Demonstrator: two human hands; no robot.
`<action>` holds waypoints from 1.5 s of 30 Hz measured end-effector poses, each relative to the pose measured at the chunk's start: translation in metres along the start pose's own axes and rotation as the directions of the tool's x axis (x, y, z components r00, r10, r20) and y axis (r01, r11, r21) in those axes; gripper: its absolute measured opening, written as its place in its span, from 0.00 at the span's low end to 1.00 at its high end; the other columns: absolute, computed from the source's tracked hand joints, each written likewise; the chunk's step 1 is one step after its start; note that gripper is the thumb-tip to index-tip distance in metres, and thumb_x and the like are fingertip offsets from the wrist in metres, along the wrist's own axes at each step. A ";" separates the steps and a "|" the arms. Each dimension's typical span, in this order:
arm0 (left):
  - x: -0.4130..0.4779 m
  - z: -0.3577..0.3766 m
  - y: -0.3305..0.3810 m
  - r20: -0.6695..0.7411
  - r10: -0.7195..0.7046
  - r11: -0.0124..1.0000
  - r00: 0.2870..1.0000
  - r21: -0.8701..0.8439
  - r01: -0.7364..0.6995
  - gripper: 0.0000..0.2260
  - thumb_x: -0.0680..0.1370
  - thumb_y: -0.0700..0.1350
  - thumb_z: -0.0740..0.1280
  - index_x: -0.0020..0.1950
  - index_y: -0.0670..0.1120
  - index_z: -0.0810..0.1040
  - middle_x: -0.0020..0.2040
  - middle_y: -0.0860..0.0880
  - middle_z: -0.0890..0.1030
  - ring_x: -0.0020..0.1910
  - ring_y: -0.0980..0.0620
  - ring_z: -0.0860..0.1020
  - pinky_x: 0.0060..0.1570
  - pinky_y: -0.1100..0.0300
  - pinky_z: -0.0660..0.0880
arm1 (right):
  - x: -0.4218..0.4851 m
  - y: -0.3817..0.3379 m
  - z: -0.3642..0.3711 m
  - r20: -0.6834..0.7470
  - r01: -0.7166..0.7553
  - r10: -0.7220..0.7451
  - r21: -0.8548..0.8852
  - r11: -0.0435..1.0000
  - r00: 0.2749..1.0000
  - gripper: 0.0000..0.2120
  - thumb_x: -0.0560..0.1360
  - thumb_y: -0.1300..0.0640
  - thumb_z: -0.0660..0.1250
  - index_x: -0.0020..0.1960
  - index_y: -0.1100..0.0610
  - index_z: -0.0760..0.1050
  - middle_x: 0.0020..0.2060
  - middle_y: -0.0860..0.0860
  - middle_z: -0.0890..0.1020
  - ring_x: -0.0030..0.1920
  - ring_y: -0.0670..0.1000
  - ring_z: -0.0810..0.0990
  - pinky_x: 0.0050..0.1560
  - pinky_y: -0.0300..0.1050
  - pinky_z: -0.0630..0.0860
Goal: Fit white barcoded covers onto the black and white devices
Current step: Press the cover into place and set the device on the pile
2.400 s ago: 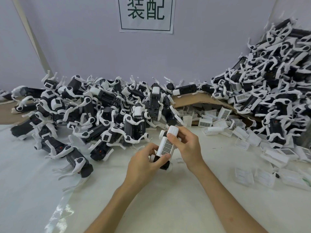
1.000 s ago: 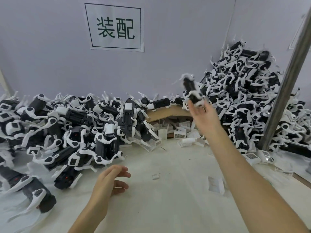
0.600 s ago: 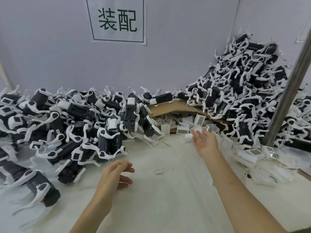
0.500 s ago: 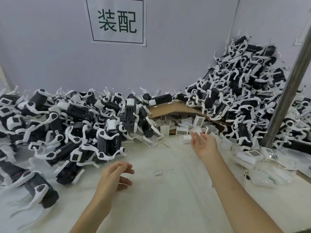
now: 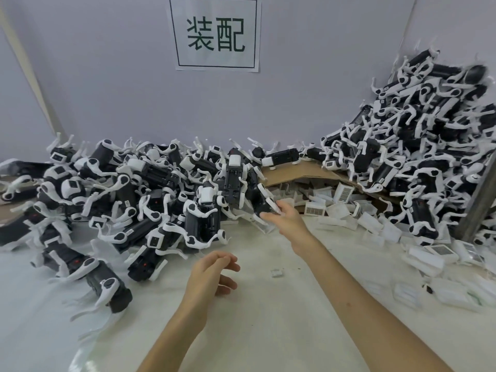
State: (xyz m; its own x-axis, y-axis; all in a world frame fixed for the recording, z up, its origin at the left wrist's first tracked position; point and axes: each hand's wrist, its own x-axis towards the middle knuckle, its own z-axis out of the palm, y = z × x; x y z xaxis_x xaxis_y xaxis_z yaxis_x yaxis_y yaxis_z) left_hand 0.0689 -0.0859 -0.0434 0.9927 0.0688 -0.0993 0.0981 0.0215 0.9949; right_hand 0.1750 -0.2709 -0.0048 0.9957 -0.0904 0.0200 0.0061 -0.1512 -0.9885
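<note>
Right hand (image 5: 287, 220) is extended to a device (image 5: 258, 209) at the edge of the pile (image 5: 150, 200) — grasp cannot be told; left hand (image 5: 212, 275) is held relaxed, empty.

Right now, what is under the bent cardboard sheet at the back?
Loose white barcoded covers spill out from under the cardboard sheet. Deeper in, its shadow and the sheet itself hide whatever else lies there.
</note>
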 end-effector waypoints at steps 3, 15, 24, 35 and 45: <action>0.001 0.000 0.000 0.003 -0.004 1.000 1.000 -0.014 0.004 0.09 0.83 0.40 0.62 0.48 0.42 0.81 0.39 0.50 0.85 0.30 0.51 0.79 0.33 0.61 0.73 | 0.013 -0.007 0.009 0.003 -0.021 0.021 0.055 0.998 1.000 0.25 0.76 0.55 0.73 0.71 0.55 0.72 0.65 0.51 0.77 0.60 0.49 0.78 0.48 0.41 0.74; -0.002 0.000 0.003 0.044 -0.021 0.999 0.999 -0.044 0.023 0.09 0.83 0.40 0.62 0.48 0.42 0.81 0.39 0.49 0.85 0.30 0.50 0.79 0.32 0.63 0.73 | 0.007 -0.048 -0.006 0.020 -0.046 0.043 0.197 0.979 0.999 0.02 0.79 0.60 0.68 0.48 0.59 0.79 0.31 0.52 0.73 0.26 0.47 0.69 0.27 0.38 0.66; -0.014 0.004 0.010 0.395 0.091 0.992 0.914 -0.119 -0.047 0.21 0.77 0.57 0.62 0.60 0.46 0.83 0.56 0.44 0.85 0.42 0.47 0.81 0.41 0.58 0.75 | -0.049 -0.022 -0.021 0.281 -0.182 -0.072 0.776 0.604 0.957 0.05 0.72 0.58 0.68 0.39 0.57 0.80 0.30 0.50 0.69 0.29 0.47 0.67 0.38 0.41 0.65; -0.003 -0.002 0.006 0.180 0.124 0.928 0.976 -0.370 -0.050 0.25 0.76 0.64 0.63 0.64 0.48 0.82 0.61 0.44 0.84 0.58 0.47 0.82 0.58 0.50 0.74 | -0.073 0.013 0.010 0.522 0.044 -0.195 0.288 0.957 0.830 0.12 0.70 0.55 0.68 0.53 0.54 0.81 0.48 0.54 0.81 0.40 0.52 0.79 0.41 0.42 0.74; 0.001 -0.012 0.009 0.026 0.088 0.836 0.996 -0.545 -0.060 0.25 0.73 0.63 0.67 0.58 0.46 0.84 0.57 0.43 0.85 0.52 0.50 0.85 0.52 0.54 0.76 | -0.073 0.033 0.017 0.496 0.402 -0.215 -0.309 0.862 0.842 0.13 0.72 0.56 0.77 0.52 0.43 0.80 0.50 0.44 0.82 0.48 0.41 0.79 0.48 0.36 0.74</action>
State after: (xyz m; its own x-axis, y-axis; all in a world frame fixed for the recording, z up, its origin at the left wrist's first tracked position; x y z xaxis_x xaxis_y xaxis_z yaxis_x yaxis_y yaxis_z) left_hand 0.0702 -0.0742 -0.0346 0.9989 0.0449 -0.0106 -0.0162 0.5577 0.8299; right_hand 0.1040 -0.2529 -0.0410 0.8825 0.4443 0.1546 0.3768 -0.4708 -0.7977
